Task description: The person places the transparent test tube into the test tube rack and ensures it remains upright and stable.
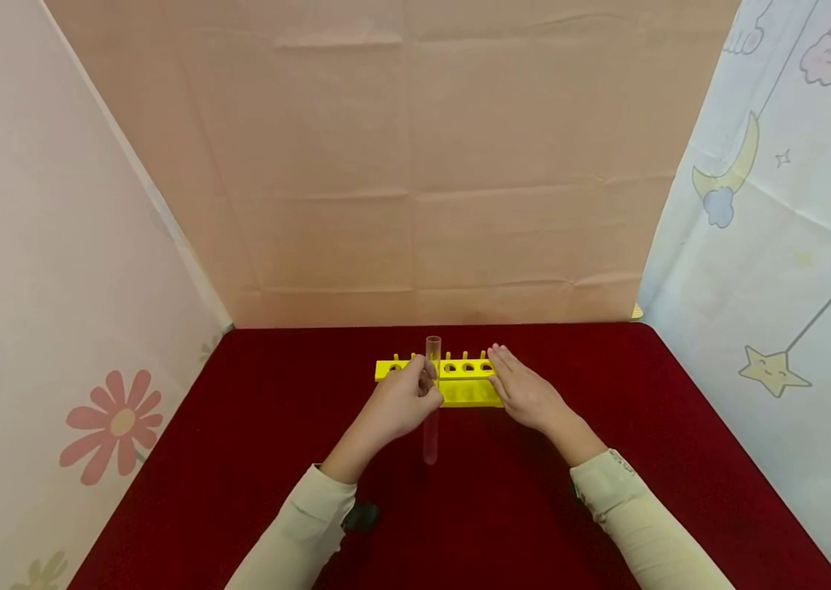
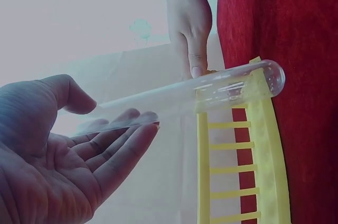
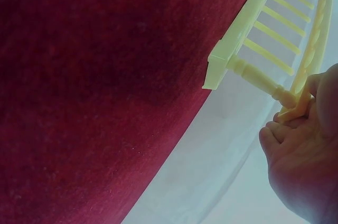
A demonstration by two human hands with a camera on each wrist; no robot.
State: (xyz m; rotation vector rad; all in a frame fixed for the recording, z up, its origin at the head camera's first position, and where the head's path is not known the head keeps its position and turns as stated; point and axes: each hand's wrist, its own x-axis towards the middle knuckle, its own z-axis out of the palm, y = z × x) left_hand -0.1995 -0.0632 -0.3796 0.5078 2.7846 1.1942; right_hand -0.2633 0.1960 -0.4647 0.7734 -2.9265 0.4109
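Head view, largest to smallest. Bench (image 1: 238,459): covered w/ dark red cloth, walled by paper and fabric screens at back and sides.

Rack (image 1: 460,381): yellow plastic test-tube rack, long axis running left-right, lying near the bench's far-centre. Row of holes along the top, pegs behind. All visible holes are vacant.

Right hand (image 1: 526,393): fingers straight, laid flat over the rack's right end. Right wrist view shows fingertips touching the rack frame (image 3: 264,49); nothing enclosed in the grip.

Left hand (image 1: 401,401): in front of the rack's left-centre. Grip pinches a clear tube (image 1: 432,393) at mid-length, thumb against fingers; the left wrist view shows the remaining fingers loose, not fully wrapped.

Tube: glass or clear plastic, appears empty. In the head view, long axis is near upright, open mouth up above the rack top, rounded closed end down, over the cloth just in front of the rack. Left wrist view puts the rounded end (image 2: 272,76) beside the rack frame, not inside any hole.

Progress (judgement): tube is in hand and close to the rack, not seated. Remaining: align closed end w/ a hole, lower, let go.
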